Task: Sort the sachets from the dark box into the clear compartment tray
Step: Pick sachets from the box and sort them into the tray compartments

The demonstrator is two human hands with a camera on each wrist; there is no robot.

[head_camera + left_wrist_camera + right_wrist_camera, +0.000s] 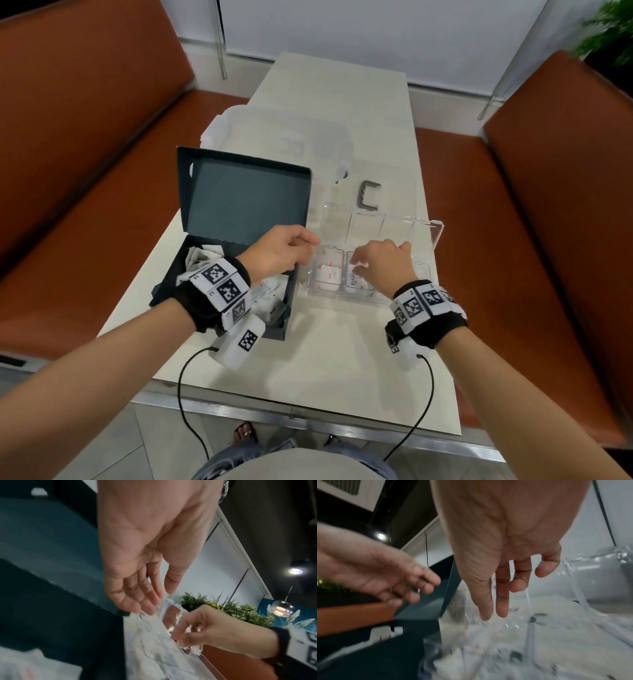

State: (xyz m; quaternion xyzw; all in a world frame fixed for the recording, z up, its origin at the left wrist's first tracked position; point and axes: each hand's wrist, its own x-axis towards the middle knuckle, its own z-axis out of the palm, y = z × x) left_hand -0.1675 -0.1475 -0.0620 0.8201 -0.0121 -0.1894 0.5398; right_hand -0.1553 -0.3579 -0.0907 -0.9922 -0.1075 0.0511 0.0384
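Inside both dark box (219, 301) and clear tray (424, 270), white sachets (329, 274) lie.

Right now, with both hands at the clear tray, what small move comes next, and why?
Probably send the left hand back into the dark box for another sachet: white sachets still lie there, it appears to hold none, and the right hand is busy over the clear compartment tray.

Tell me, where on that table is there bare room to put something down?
The near table strip, between the dark box, the clear tray and the table's front edge, is bare except for cables. The far end beyond the grey clip also looks free. It is crowded mid-table, where the left hand and right hand work.
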